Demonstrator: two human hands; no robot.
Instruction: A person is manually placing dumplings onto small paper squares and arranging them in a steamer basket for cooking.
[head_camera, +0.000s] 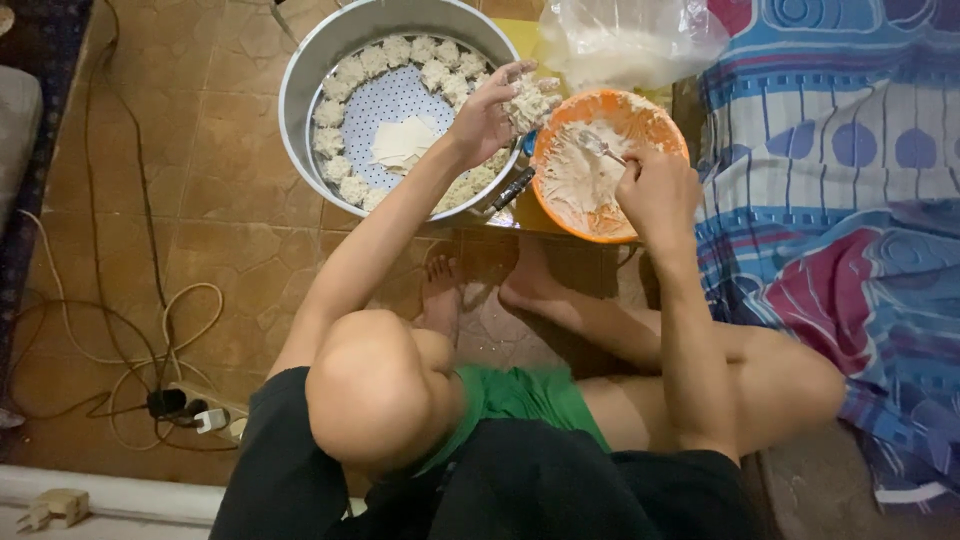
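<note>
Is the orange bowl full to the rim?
No. The orange bowl holds only a smeared layer of pale filling, with the right hand scraping it with a spoon.

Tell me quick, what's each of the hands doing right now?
Left hand: closed around a filled dumpling, held over the rim of the metal steamer pot.
Right hand: closed on a metal spoon in the orange bowl.

This is a room in a home. There is a tiled floor and a colourful bed sheet. Power cords lie about.
</note>
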